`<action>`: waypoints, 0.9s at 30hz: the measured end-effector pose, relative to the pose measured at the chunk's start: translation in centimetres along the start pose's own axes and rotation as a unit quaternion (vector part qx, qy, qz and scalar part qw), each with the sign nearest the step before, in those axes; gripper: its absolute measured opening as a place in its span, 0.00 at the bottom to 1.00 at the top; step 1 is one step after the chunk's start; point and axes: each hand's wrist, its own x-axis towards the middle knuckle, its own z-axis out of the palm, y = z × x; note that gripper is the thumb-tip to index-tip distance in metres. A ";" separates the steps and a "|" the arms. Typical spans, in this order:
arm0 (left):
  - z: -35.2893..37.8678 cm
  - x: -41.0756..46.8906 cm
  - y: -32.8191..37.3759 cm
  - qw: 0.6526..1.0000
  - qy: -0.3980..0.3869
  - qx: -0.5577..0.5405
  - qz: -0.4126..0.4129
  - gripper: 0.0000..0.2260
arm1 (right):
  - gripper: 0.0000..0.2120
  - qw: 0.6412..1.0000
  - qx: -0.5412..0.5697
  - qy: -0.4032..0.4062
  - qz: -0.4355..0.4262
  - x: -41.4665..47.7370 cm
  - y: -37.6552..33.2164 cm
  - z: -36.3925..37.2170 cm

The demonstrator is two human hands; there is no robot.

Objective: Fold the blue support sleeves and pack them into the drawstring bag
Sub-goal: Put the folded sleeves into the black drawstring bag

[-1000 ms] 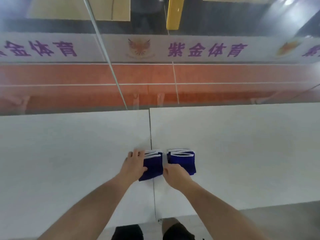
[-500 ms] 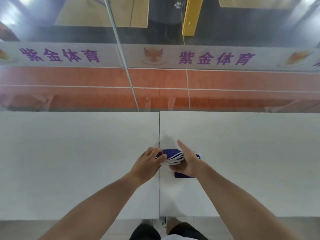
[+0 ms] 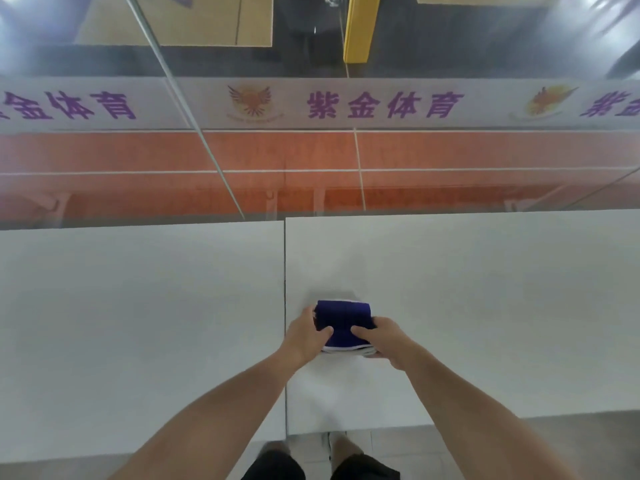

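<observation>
The blue support sleeves point(image 3: 343, 315) lie folded in one stack with white edges showing at the near side, on the right white table point(image 3: 485, 306) close to the seam between the two tables. My left hand point(image 3: 304, 336) grips the stack's left end with the thumb on top. My right hand point(image 3: 381, 337) grips its right end, thumb also on top. No drawstring bag is in view.
A second white table point(image 3: 138, 323) adjoins on the left. A glass wall with a banner of purple characters point(image 3: 381, 105) stands right behind the tables. The tables' near edge runs just in front of my legs point(image 3: 318, 465).
The two folded sleeves, side by side a second ago, have been brought together into one stack. Both hands now hold that stack by its ends.
</observation>
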 end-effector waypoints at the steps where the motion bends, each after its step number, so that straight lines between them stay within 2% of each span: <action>1: 0.4 0.2 -0.3 1.000 0.011 0.024 -0.004 0.25 | 0.18 0.996 -0.086 0.022 -0.013 0.5 0.4 0.3; 3: 1.3 0.6 -1.0 0.993 0.043 0.112 -0.011 0.28 | 0.18 0.975 -0.208 0.065 -0.050 1.1 0.9 1.1; 5: 1.7 1.1 -0.8 0.972 0.094 0.217 0.009 0.34 | 0.18 0.962 -0.239 0.110 -0.068 1.4 1.4 1.6; 7: 1.6 2.4 -0.3 0.946 0.079 0.305 0.075 0.38 | 0.22 0.959 -0.241 0.142 -0.040 2.0 1.9 1.4; 9: 1.3 3.9 0.7 0.917 0.002 0.379 0.125 0.38 | 0.26 0.970 -0.208 0.122 0.011 2.6 2.4 1.2; 11: 1.1 5.2 1.8 0.898 -0.066 0.415 0.126 0.36 | 0.25 0.988 -0.123 0.088 0.044 3.1 2.6 0.9; 15: 1.7 5.5 3.3 0.867 -0.096 0.479 0.095 0.30 | 0.26 0.994 -0.008 0.092 0.059 3.4 3.1 1.0; 18: 1.9 4.2 2.6 0.894 -0.097 0.437 0.014 0.29 | 0.27 0.993 0.021 0.102 0.047 3.2 3.7 2.0; 21: 1.1 2.7 -0.3 0.946 -0.049 0.317 -0.053 0.24 | 0.14 0.994 0.079 0.070 0.023 2.3 2.6 3.4; 23: -0.4 1.7 -2.8 0.973 -0.030 0.219 -0.066 0.28 | 0.08 0.996 0.086 0.039 0.007 1.6 1.4 5.1; 25: -2.9 -0.3 -5.3 0.992 -0.023 0.097 -0.076 0.28 | 0.10 0.995 0.094 -0.001 -0.016 0.5 0.1 8.0; 27: -6.1 -3.3 -7.2 0.996 0.007 -0.012 -0.088 0.24 | 0.13 0.994 0.086 -0.055 -0.036 -0.9 -1.3 11.5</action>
